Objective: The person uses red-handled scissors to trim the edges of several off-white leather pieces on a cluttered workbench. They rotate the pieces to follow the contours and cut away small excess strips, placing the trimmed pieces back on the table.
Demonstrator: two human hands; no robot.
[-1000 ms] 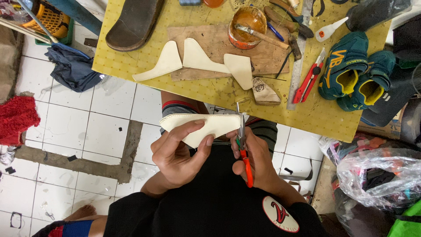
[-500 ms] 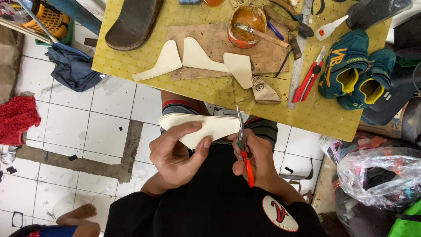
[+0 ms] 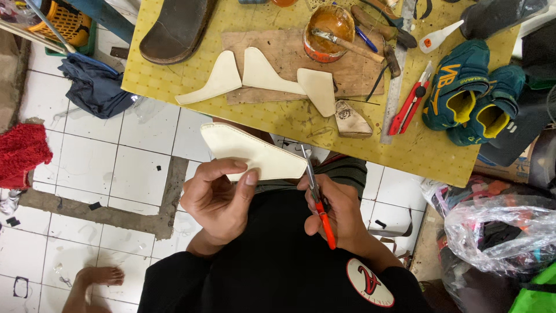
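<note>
**Scissors at the edge of a cream cut-out**

The right hand [image 3: 339,211] closed its grip on orange-handled scissors [image 3: 317,197], blades touching the cream cut-out piece [image 3: 249,152]. The left hand [image 3: 220,197] pinched that piece's lower edge. Beyond, similar pieces [image 3: 260,75] lay on the yellow bench [image 3: 278,119].

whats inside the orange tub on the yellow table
The orange tub holds brownish glue-like stuff, with a brush resting across its rim. How deep it goes is hidden.
</note>
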